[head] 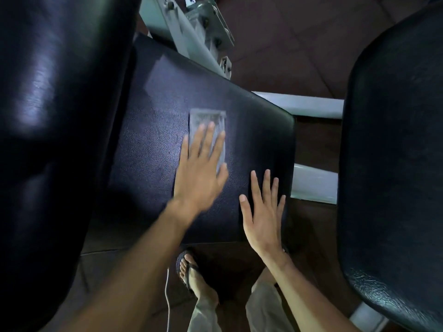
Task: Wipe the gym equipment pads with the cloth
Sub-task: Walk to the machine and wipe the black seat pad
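Note:
A flat black seat pad [148, 144] fills the middle of the view. A folded grey cloth [208, 121] lies on it. My left hand [201, 168] presses flat on the cloth with fingers spread, and it looks blurred. My right hand [263, 212] rests flat and open on the pad near its right edge, apart from the cloth. A tall black back pad [48, 116] stands at the left. Another black pad [395, 164] stands at the right.
A pale metal frame [191, 27] rises behind the seat pad, with white bars [311, 106] on its right side. Below are a brown tiled floor [275, 44], my sandalled foot [191, 276] and a thin white cable [167, 298].

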Available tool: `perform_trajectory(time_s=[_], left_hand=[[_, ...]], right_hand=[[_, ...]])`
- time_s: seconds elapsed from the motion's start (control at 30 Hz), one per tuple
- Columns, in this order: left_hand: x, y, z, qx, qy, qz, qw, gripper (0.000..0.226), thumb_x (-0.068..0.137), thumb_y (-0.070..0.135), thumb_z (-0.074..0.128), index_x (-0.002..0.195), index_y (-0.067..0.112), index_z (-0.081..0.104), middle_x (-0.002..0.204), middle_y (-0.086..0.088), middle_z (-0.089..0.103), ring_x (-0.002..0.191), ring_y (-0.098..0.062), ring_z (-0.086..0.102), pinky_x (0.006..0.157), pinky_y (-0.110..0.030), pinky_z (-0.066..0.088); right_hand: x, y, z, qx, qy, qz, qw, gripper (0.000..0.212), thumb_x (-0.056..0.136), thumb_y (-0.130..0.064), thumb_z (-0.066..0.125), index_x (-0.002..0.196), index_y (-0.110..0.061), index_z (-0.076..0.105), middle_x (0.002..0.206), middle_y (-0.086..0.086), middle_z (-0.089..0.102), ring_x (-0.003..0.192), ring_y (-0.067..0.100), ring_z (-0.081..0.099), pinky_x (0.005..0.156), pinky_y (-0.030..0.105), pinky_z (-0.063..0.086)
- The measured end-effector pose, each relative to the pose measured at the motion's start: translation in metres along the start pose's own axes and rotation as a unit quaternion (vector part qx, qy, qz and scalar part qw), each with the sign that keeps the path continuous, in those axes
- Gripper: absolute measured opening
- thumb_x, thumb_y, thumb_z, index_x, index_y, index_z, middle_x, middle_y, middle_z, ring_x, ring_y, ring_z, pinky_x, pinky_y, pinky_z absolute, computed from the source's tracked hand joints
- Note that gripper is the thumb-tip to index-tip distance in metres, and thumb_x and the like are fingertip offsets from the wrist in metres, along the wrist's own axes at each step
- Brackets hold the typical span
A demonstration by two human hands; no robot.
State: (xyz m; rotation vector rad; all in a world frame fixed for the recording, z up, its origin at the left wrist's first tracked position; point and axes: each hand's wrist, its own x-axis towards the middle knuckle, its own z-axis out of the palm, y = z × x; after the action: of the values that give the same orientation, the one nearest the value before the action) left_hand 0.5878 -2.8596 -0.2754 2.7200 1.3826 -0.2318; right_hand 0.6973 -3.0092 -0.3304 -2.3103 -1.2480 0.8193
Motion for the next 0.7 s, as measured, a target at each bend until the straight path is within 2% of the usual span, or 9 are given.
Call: perform_trajectory(time_s=[0.17,0.3,0.37,0.43,0.5,0.57,0.7], left_hand=[[-0.102,0.03,0.02,-0.018,-0.025,0.021,0.999,0.067,0.103,0.045,0.031,0.161,0.017,0.012,0.169,-0.008,0.001,0.157,-0.025,0.0,0.125,-0.049,0.008],[-0.086,0.013,0.003,-0.109,0.022,0.049,0.993,0.055,0.105,0.039,0.03,0.156,0.018,0.032,0.167,-0.004,0.02,0.154,-0.019,0.02,0.125,-0.043,0.013],[-0.066,-0.008,-0.008,-0.15,0.073,0.014,0.986,0.05,0.104,0.033,0.033,0.152,0.017,0.04,0.165,-0.006,0.026,0.152,-0.02,0.025,0.124,-0.042,0.014],[-0.049,-0.029,-0.011,-0.136,0.099,-0.046,0.985,0.049,0.104,0.029,0.033,0.15,0.013,0.042,0.164,-0.008,0.026,0.153,-0.025,0.022,0.124,-0.041,0.011],[-0.04,-0.042,-0.008,-0.084,0.092,-0.089,0.988,0.051,0.105,0.027,0.028,0.152,0.012,0.039,0.165,-0.01,0.023,0.154,-0.026,0.019,0.125,-0.041,0.008],[-0.039,-0.043,-0.001,-0.029,0.074,-0.097,0.992,0.053,0.106,0.029,0.025,0.155,0.013,0.031,0.166,-0.012,0.018,0.155,-0.027,0.014,0.125,-0.043,0.007],[-0.04,-0.04,0.003,-0.01,0.067,-0.104,0.992,0.054,0.106,0.031,0.025,0.158,0.016,0.025,0.168,-0.012,0.011,0.156,-0.027,0.009,0.126,-0.047,0.01]], right_hand=[[-0.001,0.004,-0.005,0.02,-0.009,-0.015,1.0,0.059,0.101,-0.058,0.019,0.156,-0.044,0.002,0.165,-0.014,-0.015,0.152,0.01,-0.02,0.123,0.048,-0.004],[-0.002,-0.008,-0.008,0.084,0.009,0.013,0.996,0.06,0.1,-0.056,0.022,0.157,-0.039,0.01,0.167,-0.012,-0.009,0.152,0.007,-0.016,0.124,0.054,0.0],[-0.001,-0.027,-0.009,0.125,0.039,0.017,0.991,0.061,0.101,-0.054,0.024,0.158,-0.034,0.012,0.168,-0.007,-0.006,0.153,0.008,-0.013,0.125,0.053,0.003],[-0.001,-0.057,-0.003,0.125,0.05,-0.015,0.991,0.06,0.104,-0.046,0.025,0.159,-0.027,0.011,0.168,-0.004,-0.007,0.153,0.01,-0.012,0.125,0.049,0.001],[-0.002,-0.087,0.011,0.097,0.032,-0.049,0.994,0.059,0.105,-0.041,0.022,0.159,-0.022,0.008,0.167,-0.002,-0.011,0.153,0.013,-0.014,0.124,0.046,-0.001],[-0.005,-0.103,0.031,0.026,0.032,-0.061,0.997,0.059,0.105,-0.041,0.017,0.159,-0.018,0.006,0.167,0.003,-0.009,0.154,0.018,-0.011,0.125,0.045,0.0],[-0.02,-0.083,0.045,-0.036,0.058,-0.041,0.997,0.06,0.105,-0.045,0.014,0.159,-0.019,0.006,0.168,0.005,0.001,0.155,0.022,0.0,0.124,0.043,0.003]])
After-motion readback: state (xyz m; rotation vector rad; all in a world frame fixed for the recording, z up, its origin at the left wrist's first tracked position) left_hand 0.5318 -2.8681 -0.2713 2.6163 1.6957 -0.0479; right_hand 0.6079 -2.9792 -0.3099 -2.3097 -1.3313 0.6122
